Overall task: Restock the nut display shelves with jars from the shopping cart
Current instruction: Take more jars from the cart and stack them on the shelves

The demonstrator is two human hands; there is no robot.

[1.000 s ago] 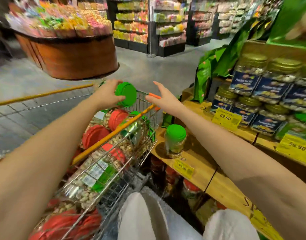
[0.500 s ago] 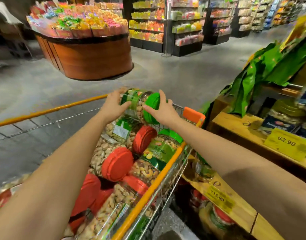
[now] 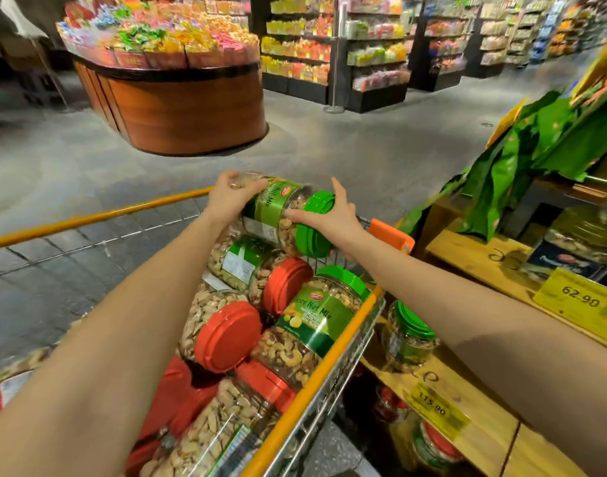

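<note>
Grey shop floor (image 3: 329, 149), candy island (image 3: 192, 108), wooden nut shelves (image 3: 467, 249) beside cart (image 3: 329, 373).

held jar (image 3: 278, 201): green label says "Nut Mix"
jar in the cart (image 3: 315, 315): "Nut Mix" too
upper price tag (image 3: 579, 301): 62.90
lower price tag (image 3: 432, 406): 115.90

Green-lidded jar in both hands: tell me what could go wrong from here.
The green-lidded jar lies sideways, held only at its ends by the left hand and right hand; it might slip. The piled jars beneath could shift. Placing it may knock the shelf jar.
</note>
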